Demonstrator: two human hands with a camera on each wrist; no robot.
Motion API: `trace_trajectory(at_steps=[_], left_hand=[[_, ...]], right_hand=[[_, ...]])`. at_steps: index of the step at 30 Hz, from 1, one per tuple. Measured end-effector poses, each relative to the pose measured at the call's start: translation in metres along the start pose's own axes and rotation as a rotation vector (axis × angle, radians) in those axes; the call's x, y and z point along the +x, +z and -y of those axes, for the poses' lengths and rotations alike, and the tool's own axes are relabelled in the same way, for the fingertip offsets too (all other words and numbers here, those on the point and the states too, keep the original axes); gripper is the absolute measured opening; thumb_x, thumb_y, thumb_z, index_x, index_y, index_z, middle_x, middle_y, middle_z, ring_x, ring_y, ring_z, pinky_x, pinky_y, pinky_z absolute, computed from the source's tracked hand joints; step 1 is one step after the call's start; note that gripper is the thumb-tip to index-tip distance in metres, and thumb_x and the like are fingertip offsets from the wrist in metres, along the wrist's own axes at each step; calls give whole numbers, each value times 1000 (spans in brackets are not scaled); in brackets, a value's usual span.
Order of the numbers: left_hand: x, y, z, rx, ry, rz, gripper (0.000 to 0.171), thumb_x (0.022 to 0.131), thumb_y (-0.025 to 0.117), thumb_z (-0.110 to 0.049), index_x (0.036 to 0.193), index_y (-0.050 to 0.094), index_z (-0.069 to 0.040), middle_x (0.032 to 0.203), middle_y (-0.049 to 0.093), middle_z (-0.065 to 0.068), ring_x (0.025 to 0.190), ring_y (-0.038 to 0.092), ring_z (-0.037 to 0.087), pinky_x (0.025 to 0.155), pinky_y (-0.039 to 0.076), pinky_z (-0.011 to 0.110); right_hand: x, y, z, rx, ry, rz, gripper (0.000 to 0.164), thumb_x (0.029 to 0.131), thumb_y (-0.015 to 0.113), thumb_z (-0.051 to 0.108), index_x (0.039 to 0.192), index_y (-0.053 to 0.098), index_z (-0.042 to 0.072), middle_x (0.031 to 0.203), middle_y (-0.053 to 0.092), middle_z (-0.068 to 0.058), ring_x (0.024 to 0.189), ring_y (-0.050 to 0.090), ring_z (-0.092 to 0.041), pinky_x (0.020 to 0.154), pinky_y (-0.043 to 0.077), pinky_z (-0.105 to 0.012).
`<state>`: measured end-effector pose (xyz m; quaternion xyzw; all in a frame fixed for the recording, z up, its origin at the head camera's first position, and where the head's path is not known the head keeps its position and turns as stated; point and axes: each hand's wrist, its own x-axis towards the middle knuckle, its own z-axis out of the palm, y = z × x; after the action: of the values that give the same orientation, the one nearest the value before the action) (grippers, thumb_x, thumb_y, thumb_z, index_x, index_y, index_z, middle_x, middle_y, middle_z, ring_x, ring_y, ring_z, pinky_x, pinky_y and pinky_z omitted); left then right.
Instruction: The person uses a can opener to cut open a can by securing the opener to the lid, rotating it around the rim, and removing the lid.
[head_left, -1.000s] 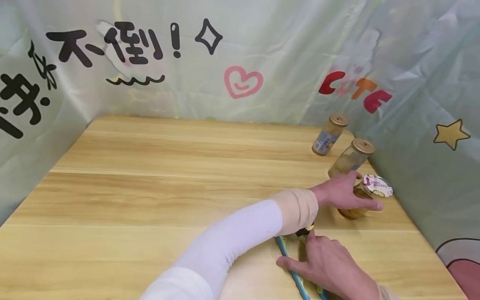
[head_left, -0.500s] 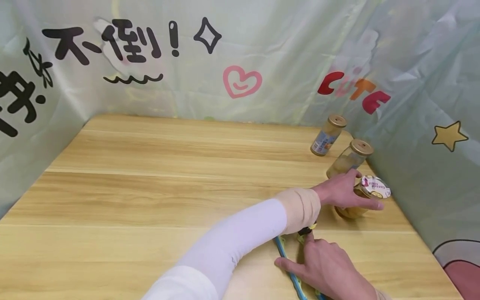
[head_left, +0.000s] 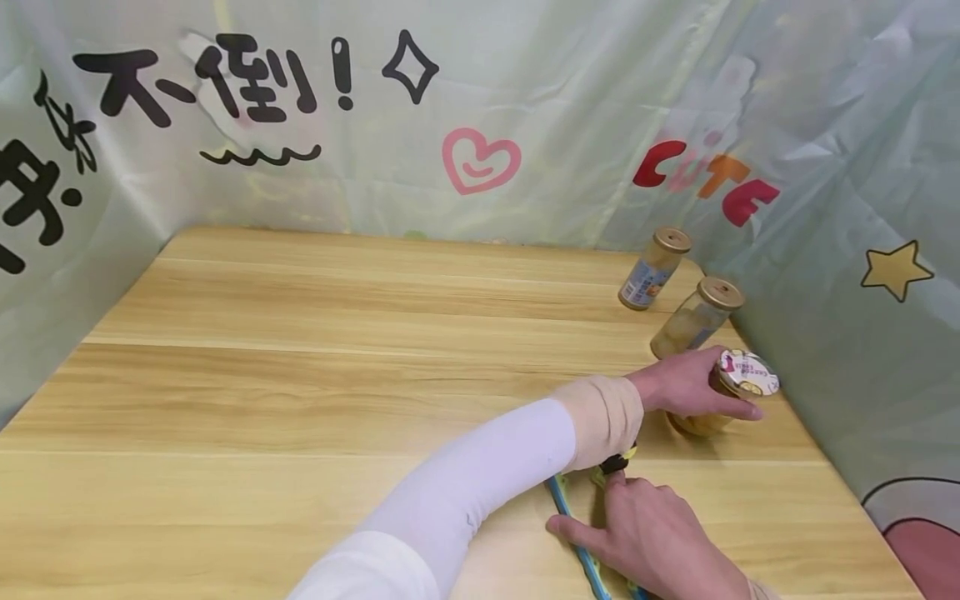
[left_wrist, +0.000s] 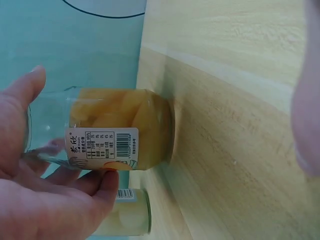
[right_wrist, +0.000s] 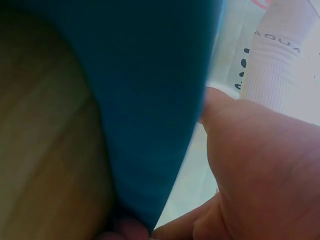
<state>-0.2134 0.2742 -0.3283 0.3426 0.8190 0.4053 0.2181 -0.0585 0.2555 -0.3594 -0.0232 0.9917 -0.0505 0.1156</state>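
Observation:
A glass jar of yellow fruit pieces with a patterned white lid is upright near the table's right edge. My left hand reaches across and grips its upper part, thumb on the near side and fingers curled behind. Nearer to me, my right hand lies over a tool with two long blue strips, yellow-green edges and a black end piece. Its thumb rests across one strip and its index finger meets the black piece. In the right wrist view, fingers curl below the blue strip. My palm hides the tool's middle.
Behind the gripped jar stands another jar of pale pieces with a gold lid. A slimmer jar with a blue label is farther back. Printed cloth hangs along the wooden table's back and sides.
The head view has shifted slightly, moving the whole scene a little left. My left fingers have drawn in behind the jar's lid. The right hand keeps its place over the blue tool.

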Motion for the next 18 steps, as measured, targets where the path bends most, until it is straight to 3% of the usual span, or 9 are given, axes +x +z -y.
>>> trace_trajectory(at_steps=[7,10,13,18], left_hand=[[-1,0,2,30,9,7,53,79,74,-46,120,46,-29,108,54,-19,103,50,-7,82,37,7],[-3,-2,3,43,13,18,52,79,74,-47,119,46,-28,107,54,-19,102,50,-7,83,37,8],[-4,-4,4,42,14,23,53,79,74,-48,119,45,-28,106,54,-19,101,50,-7,83,37,8],[-8,-7,7,25,34,15,57,79,75,-45,124,45,-27,107,55,-18,101,50,-6,84,37,9]], right_hand=[[0,0,1,3,1,-1,78,67,44,89,69,50,11,48,44,2,41,43,-14,41,36,-32],[-1,1,1,7,6,-8,94,66,45,90,89,59,0,47,44,2,41,43,-13,41,36,-31],[0,1,1,-1,-1,-18,114,66,44,90,115,54,-13,47,44,2,42,43,-12,40,35,-31],[-1,0,0,-19,-14,-20,121,66,42,91,123,50,-15,48,44,2,44,45,-12,41,37,-31]])
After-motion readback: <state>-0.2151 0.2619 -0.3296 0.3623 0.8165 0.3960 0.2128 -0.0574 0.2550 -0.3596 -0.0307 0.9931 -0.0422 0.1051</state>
